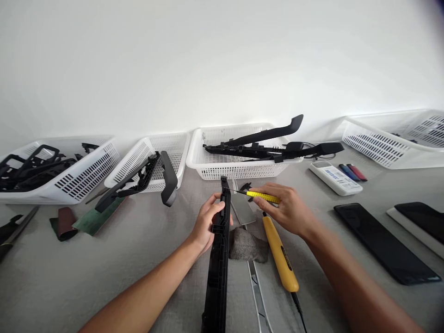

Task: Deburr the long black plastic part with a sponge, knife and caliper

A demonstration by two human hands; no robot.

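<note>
My left hand [207, 223] is closed round the upper end of a long black plastic part [218, 263] that runs from the bottom edge up the middle of the table. My right hand [287, 208] grips a small yellow-handled knife [265, 196], its thin blade pointing left and touching the top of the black part. Just below that hand a larger yellow utility knife [279, 254] lies on the table. Beside the part sit a grey pad [248, 245] and a metal scraper [243, 210].
Several white baskets line the wall: one far left [86, 178] with black pieces, a second [180, 148], a middle one [239, 171] with long black parts, one far right [381, 148]. A remote [335, 178], two lighters [352, 172] and a dark phone [385, 243] lie right. Sandpaper [90, 219] lies left.
</note>
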